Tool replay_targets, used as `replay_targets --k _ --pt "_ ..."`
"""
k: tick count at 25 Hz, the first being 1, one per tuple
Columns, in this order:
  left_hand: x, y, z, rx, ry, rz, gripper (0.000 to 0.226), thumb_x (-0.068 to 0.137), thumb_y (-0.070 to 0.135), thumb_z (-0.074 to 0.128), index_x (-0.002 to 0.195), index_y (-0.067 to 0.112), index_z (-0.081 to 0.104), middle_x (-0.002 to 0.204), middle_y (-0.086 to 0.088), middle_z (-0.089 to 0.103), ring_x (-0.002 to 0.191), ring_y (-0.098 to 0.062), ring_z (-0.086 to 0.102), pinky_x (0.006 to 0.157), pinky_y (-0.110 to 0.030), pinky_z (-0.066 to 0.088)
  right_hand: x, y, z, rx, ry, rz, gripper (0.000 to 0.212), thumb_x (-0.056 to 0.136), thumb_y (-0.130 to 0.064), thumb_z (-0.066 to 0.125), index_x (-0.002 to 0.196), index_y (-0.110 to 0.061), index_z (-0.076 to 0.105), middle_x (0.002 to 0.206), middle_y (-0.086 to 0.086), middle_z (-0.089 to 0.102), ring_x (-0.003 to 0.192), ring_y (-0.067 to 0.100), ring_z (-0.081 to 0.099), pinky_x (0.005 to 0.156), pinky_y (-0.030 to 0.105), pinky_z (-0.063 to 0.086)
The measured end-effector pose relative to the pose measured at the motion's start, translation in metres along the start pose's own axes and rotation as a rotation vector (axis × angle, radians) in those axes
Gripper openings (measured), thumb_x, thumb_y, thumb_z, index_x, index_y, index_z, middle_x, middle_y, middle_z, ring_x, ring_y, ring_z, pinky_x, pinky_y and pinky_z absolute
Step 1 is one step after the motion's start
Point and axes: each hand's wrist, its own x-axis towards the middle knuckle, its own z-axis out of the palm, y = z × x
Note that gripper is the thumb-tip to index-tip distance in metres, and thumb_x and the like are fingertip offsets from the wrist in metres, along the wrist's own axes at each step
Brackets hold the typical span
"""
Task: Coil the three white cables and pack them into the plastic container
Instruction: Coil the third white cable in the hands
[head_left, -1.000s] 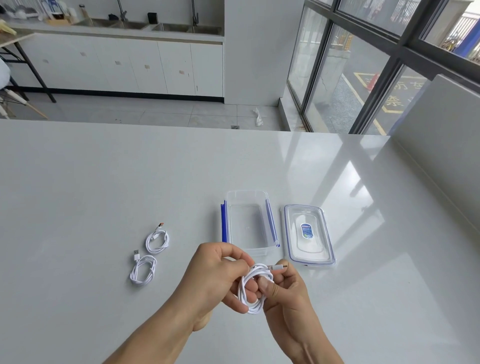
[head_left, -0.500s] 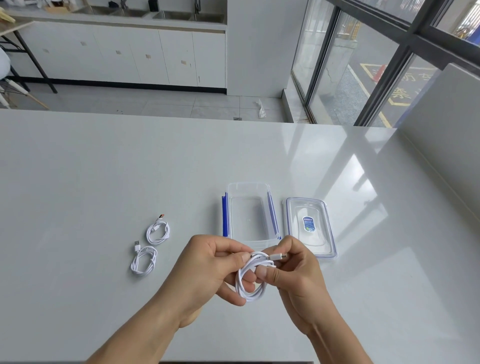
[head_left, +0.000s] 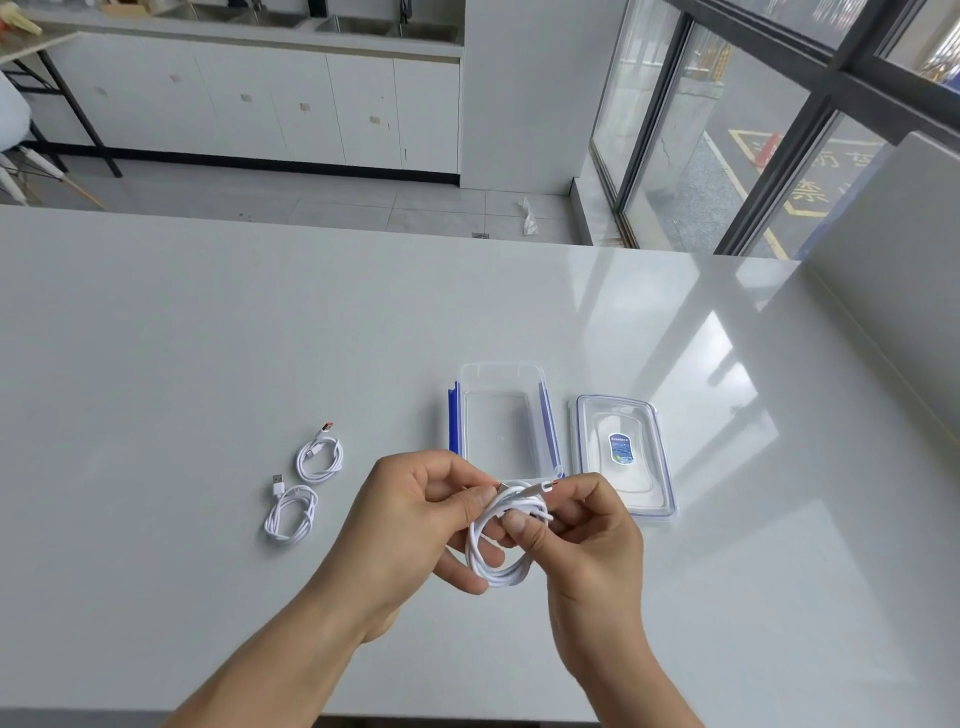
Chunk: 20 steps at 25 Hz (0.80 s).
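- We judge the step in hand to be the coiling of the third cable (head_left: 501, 578). It hangs as a small bundle of loops between the two hands, above the table (head_left: 182, 353) and just in front of the container (head_left: 496, 431).
- The left hand (head_left: 410, 519) has its fingers curled, and thumb and forefinger pinch the top of the loops.
- The right hand (head_left: 592, 540) is also curled. Its thumb presses the strands against the fingers, and the plug end (head_left: 545, 487) sticks out just above them.
- Two other white cables lie on the table well to the left, each already wound: the far coil (head_left: 319, 457) and the near coil (head_left: 291, 514), close together but, as far as we can tell, not touching.
- The container stands open with nothing in it, so we judge that no packing is done yet. Its lid (head_left: 597, 431) lies flat just beside it on the right.
- Next, we think, the loose plug end needs tucking or wrapping so the loops hold. Then the bundle goes forward and down into the container, with one hand keeping the pinch until it rests on the floor.
- The container is narrow, so the coil may need squeezing to fit between its blue-clipped long walls.
- There is open table on all sides of the hands. The near edge lies under the forearms and a raised white panel (head_left: 883, 270) borders the right side, both well clear of the work.
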Motion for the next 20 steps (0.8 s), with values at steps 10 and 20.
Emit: replay_targets --k 10,20 --pt "0.005 -0.007 0.000 -0.061 0.006 -0.015 0.009 0.088 0.003 0.068 0.085 0.005 0.076 0.077 -0.023 0.075 0.057 -0.033 0.070 0.044 -0.031 0.053 0.000 -0.005 -0.006 -0.436 -0.033 -0.104 0.035 0.073 -0.002 0.079 0.077 -0.025 0.053 0.072 0.012 0.074 0.062 0.034 0.069 0.061 0.046 0.056" --pt "0.008 -0.011 0.002 -0.152 -0.002 -0.069 0.008 0.087 0.004 0.068 0.084 0.002 0.075 0.075 -0.022 0.073 0.056 -0.031 0.068 0.042 -0.028 0.048 0.007 -0.023 -0.026 -0.318 -0.322 0.043 0.028 0.084 -0.001 0.073 0.107 -0.011 0.062 0.089 0.018 0.075 0.077 0.029 0.071 0.074 0.039 0.057"
